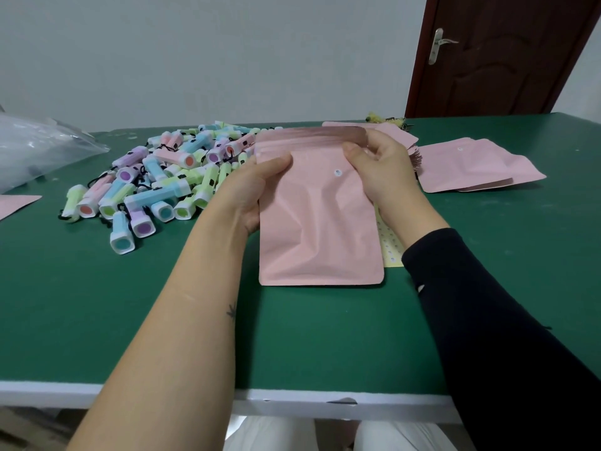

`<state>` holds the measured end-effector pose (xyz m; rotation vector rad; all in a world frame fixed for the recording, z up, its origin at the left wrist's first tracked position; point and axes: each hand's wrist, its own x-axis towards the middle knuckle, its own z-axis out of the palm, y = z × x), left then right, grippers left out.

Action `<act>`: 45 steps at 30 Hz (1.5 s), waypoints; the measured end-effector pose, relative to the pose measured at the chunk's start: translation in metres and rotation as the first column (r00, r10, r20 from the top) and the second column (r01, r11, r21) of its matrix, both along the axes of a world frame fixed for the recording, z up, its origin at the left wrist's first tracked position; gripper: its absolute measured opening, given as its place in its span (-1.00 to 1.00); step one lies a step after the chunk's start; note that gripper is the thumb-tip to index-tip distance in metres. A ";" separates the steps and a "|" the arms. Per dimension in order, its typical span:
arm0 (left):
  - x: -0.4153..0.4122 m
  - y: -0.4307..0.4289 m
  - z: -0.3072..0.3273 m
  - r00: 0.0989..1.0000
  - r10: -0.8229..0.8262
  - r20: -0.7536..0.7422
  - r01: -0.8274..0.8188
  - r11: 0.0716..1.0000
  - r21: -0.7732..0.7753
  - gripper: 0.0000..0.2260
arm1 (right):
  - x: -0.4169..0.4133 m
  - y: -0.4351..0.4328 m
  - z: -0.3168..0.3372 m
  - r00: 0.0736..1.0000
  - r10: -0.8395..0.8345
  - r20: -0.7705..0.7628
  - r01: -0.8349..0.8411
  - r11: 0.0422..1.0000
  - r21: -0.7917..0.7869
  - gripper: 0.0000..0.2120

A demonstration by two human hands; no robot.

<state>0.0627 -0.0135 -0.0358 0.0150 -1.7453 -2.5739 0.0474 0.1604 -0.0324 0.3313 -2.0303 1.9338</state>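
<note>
From the head camera, a pink pouch [320,219] is held upright over the middle of the green tabletop [130,320], its lower edge at or just above the surface; the left hand [250,190] grips its upper left edge, thumb on the front and the other fingers behind; the right hand [380,167] pinches the upper right corner, its fingers [357,151] curled over the top strip; the pouch mouth looks parted along the top, yet whatever is inside cannot be seen, and the body is flat and creased; a small round dot [338,172] sits on its front. A yellow sheet [388,245] lies partly under the pouch's right side. To the left, a loose pile of pastel toy torches [156,187] lies straight on the tabletop, in no container; beyond it a clear plastic bag [39,144] lies slumped, its contents too blurred to tell. To the right, more pink pouches [471,167] lie flat and overlapping; another pink corner [16,205] shows at the left edge. A dark sleeve [487,320] covers the right forearm; a brown door [500,56] stands behind.
</note>
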 end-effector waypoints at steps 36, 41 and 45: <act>-0.016 -0.018 -0.004 0.886 0.461 0.045 -0.430 0.785 0.446 -0.71 | 0.003 0.002 -0.011 0.929 0.268 0.255 -0.295 0.953 0.073 -0.85; -0.014 -0.018 -0.001 0.918 0.375 0.131 -0.359 0.640 0.679 -0.63 | 0.000 -0.003 -0.011 0.853 0.425 0.302 -0.294 0.871 -0.393 -0.83; -0.013 -0.021 -0.001 0.919 0.361 0.162 -0.351 0.557 0.752 -0.63 | 0.002 -0.013 -0.015 0.887 0.336 0.317 -0.251 0.927 -0.280 -0.89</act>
